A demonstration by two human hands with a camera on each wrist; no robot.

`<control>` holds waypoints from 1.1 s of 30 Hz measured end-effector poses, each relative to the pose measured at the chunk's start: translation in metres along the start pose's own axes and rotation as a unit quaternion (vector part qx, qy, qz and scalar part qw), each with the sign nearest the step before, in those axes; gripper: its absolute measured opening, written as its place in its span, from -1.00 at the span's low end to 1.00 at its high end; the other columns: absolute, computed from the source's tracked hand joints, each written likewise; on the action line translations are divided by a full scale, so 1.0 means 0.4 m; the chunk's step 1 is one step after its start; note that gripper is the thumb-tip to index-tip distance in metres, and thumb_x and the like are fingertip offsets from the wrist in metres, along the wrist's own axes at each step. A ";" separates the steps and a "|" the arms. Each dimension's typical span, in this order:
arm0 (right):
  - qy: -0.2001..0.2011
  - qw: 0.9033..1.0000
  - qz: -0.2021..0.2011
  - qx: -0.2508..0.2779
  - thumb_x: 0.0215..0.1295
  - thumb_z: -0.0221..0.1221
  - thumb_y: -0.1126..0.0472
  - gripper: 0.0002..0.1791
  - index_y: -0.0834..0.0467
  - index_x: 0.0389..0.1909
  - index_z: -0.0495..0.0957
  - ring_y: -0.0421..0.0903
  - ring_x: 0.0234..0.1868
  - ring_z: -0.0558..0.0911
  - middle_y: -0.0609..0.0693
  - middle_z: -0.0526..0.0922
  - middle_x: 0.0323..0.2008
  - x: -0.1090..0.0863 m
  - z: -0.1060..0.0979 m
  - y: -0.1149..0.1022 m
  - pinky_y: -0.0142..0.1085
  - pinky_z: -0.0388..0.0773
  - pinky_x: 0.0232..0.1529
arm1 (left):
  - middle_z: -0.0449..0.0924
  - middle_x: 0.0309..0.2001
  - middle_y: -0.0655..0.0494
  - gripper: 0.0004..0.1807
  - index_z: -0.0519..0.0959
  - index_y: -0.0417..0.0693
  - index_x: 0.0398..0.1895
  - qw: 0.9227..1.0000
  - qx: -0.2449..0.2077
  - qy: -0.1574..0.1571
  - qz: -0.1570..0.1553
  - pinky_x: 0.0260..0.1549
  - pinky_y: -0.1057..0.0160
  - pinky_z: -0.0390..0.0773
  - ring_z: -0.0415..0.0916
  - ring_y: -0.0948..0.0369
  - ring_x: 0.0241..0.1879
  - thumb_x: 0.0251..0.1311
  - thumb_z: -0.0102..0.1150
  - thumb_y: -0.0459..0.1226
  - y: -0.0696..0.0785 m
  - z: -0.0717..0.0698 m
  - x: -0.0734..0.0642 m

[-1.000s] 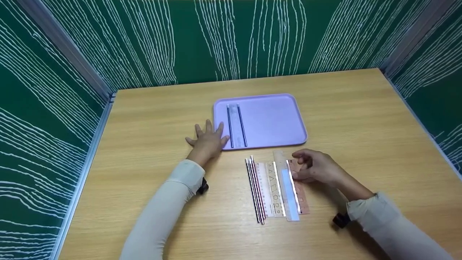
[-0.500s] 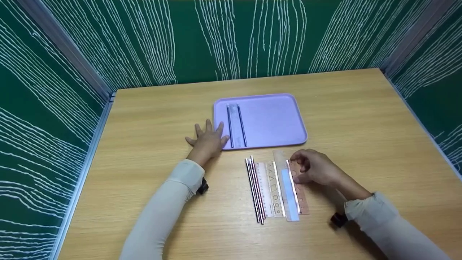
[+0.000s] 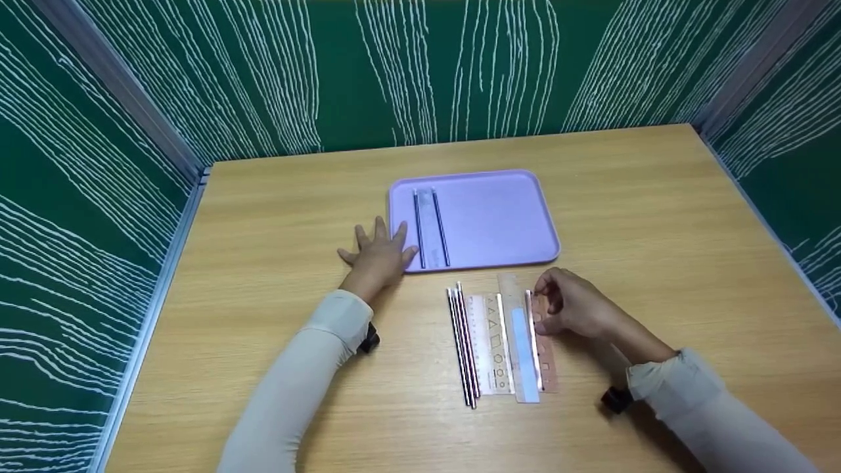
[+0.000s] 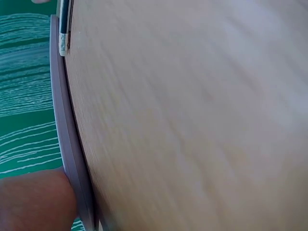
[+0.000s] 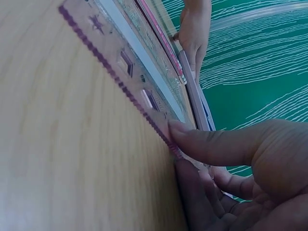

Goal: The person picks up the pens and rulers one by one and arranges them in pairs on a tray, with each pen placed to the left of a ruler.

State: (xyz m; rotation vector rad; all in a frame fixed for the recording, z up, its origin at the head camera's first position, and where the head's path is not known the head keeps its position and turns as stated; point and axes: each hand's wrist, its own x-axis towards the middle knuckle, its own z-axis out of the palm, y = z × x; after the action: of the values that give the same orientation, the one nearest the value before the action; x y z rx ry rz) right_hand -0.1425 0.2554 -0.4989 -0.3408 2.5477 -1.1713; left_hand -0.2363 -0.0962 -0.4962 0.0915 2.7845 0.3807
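Print on the pencils [image 3: 464, 348] is illegible. The right hand [image 3: 577, 305] pinches a pink stencil ruler [image 5: 137, 81]; the left hand [image 3: 378, 259], spread wide, touches a purple tray [image 3: 499, 217].

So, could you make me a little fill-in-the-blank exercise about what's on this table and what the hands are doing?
1. On the purple tray lie ____ dark pencils.
2. The hand with widely spread fingers is the person's ____ one.
3. The right hand grips the pink stencil ruler between its ____ and fingers.
4. In the head view, the row of rulers lies to the ____ of the loose pencils.

Missing words: two; left; thumb; right.
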 end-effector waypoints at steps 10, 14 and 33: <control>0.024 0.999 -0.012 0.027 -0.14 0.57 0.41 -0.35 0.24 -0.01 0.45 -0.08 -0.26 0.55 0.13 0.57 -0.16 0.003 0.009 0.011 -0.42 0.57 -0.27 | -0.44 0.68 -0.07 -0.29 -0.11 0.48 0.65 1.000 -0.002 -0.004 -0.006 0.23 -0.73 -0.31 -0.54 -0.40 0.57 0.52 -0.31 0.27 0.001 -0.001 0.003; 0.039 0.999 -0.015 0.034 -0.08 0.56 0.39 -0.32 0.24 0.08 0.44 -0.06 -0.26 0.56 0.15 0.59 -0.18 0.003 0.009 0.015 -0.43 0.55 -0.30 | -0.43 0.68 -0.07 -0.29 -0.10 0.48 0.65 1.000 -0.006 0.001 -0.005 0.23 -0.73 -0.32 -0.55 -0.40 0.57 0.52 -0.30 0.27 0.001 -0.001 0.002; 0.026 0.996 0.022 0.079 0.19 0.44 0.28 -0.58 0.26 0.02 0.53 -0.06 -0.23 0.60 0.16 0.60 -0.18 -0.009 -0.003 0.017 -0.34 0.68 -0.34 | -0.41 0.69 -0.08 -0.29 -0.09 0.47 0.65 1.000 -0.005 0.003 -0.003 0.22 -0.74 -0.31 -0.54 -0.39 0.58 0.52 -0.29 0.26 0.001 0.004 0.003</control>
State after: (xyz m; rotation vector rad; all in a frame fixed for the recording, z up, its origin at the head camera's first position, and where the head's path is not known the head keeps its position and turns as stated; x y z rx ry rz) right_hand -0.1402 0.2616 -0.5027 -0.2187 2.4726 -1.3699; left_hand -0.2368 -0.0952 -0.4979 0.0811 2.7873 0.3940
